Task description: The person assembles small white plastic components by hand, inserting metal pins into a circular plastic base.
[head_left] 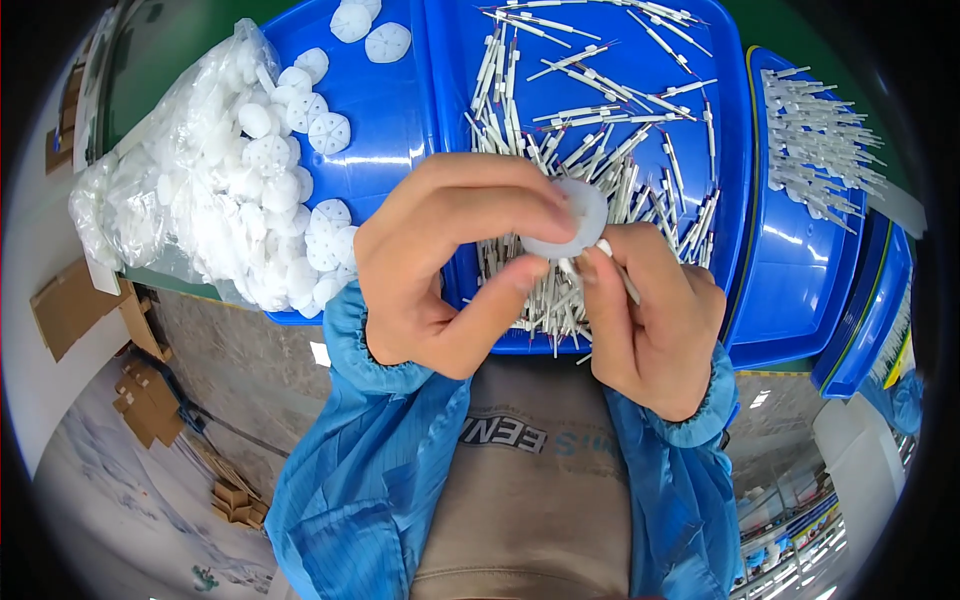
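Observation:
Pinched between the fingertips and thumb of my left hand [435,245] is a round, translucent white plastic disc [585,215]. My right hand [655,315] grips a thin white stick-like part [604,246], its end touching or very close to the disc's lower edge. The fingers hide most of that part and the exact join. Both hands are held over a blue tray [733,210], where many thin white sticks [555,300] with fine dark or reddish wire-like ends lie in a loose heap, some scattered toward the back.
At the left, another blue tray [385,105] carries loose white slotted discs [329,132] beside a clear plastic bag [150,200] full of them. On the right, a blue tray [800,290] holds rows of white pieces with upright stems [815,140]. More trays [875,310] stand beyond it.

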The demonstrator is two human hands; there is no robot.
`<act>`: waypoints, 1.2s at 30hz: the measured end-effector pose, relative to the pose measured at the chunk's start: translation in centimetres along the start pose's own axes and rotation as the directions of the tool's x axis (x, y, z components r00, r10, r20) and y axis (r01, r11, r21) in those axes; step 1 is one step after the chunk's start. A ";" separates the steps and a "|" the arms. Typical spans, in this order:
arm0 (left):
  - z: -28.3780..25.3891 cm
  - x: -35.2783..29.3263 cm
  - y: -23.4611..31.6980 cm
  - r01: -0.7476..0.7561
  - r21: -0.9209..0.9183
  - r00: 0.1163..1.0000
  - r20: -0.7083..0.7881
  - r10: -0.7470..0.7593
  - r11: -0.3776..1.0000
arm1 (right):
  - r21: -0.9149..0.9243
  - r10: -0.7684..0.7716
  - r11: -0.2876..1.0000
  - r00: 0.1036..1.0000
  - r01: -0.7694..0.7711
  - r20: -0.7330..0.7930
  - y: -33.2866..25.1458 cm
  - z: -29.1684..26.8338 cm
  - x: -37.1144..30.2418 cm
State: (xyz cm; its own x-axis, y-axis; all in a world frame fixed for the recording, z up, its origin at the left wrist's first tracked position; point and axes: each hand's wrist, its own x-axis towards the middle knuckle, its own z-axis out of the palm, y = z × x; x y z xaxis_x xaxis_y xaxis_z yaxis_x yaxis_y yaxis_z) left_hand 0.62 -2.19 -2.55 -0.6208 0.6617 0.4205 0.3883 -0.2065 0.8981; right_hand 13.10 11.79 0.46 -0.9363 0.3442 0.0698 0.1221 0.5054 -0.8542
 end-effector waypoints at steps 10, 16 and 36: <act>0.1 0.0 -0.5 0.023 -0.425 0.996 -0.064 -0.055 0.905 | 0.385 -0.120 0.921 0.981 0.052 0.153 1.2 0.5 0.0; -1.1 0.2 -1.2 -0.162 -0.323 0.944 0.224 0.242 0.932 | -0.012 -0.261 0.965 0.964 0.262 0.050 -0.3 0.8 -0.6; -2.5 1.1 0.4 -0.363 0.058 0.907 0.250 0.339 0.930 | 0.035 -0.482 0.876 0.876 0.481 0.009 3.2 1.8 1.1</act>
State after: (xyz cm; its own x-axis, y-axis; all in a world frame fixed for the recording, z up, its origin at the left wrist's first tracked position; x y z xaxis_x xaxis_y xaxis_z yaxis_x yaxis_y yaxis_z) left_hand -1.64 -3.31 -1.42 -0.2613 0.7103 0.6536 0.6258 -0.3909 0.6750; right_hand 11.91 12.35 -3.15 -0.8823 0.0512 0.4679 -0.3547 0.5810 -0.7325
